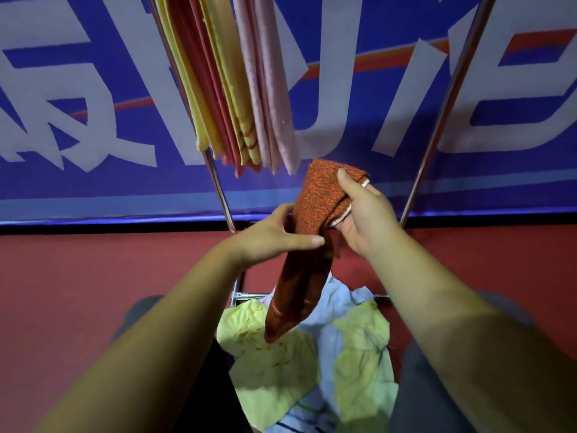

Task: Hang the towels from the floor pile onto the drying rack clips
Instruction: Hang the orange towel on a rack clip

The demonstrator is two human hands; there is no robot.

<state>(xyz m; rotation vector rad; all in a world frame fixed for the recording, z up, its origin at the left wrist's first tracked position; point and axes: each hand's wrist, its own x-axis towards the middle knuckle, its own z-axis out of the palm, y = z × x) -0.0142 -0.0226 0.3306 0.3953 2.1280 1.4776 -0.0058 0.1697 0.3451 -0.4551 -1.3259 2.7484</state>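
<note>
An orange-brown towel [315, 214] hangs between both hands above the floor pile. My right hand [363, 214] grips its upper end, thumb over the cloth. My left hand [274, 235] pinches the towel lower down, at its left edge. The towel's free end dangles to just over the pile [312, 354] of pale yellow-green, light blue and striped towels on the floor. Several yellow, red and pink towels [237, 89] hang from the top of the drying rack [218, 182]. The rack's clips are out of view.
The rack's metal legs slant down left [215, 173] and right [437, 120] of the hands, with a low crossbar [246, 295] behind the pile. A blue banner with white letters [93, 104] covers the wall. The floor [93, 276] is red.
</note>
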